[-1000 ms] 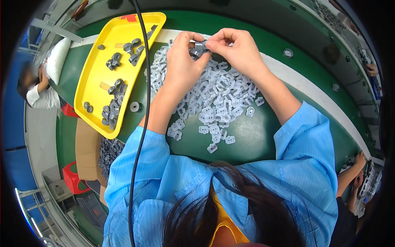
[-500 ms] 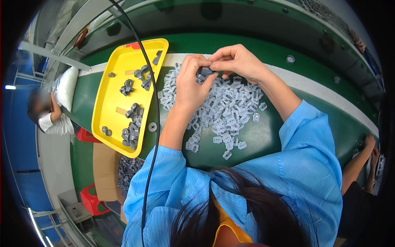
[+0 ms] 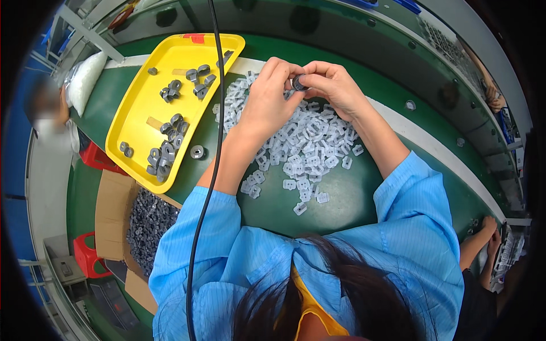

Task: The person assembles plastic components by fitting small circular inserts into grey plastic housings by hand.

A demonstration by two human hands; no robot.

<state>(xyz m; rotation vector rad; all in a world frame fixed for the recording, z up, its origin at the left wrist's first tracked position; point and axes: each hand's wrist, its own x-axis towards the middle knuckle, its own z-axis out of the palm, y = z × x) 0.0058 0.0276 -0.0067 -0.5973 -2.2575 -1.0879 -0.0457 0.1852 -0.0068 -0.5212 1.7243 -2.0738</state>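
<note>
My left hand and my right hand meet above a heap of small white plastic clips on the green table. Both pinch one small dark grey ring part between their fingertips. Whether a white clip is fitted on it is hidden by the fingers. A yellow tray to the left holds several more grey ring parts. One grey ring lies on the table just beside the tray's rim.
A black cable hangs down across the tray's right edge. A cardboard box of dark parts sits below the table at left, with red bins near it. Another person's hands work at the right edge. A white bag lies far left.
My hands have stayed together over the clip heap, turning the grey part between the fingertips. The view has shifted so the tray and heap sit lower and closer.
</note>
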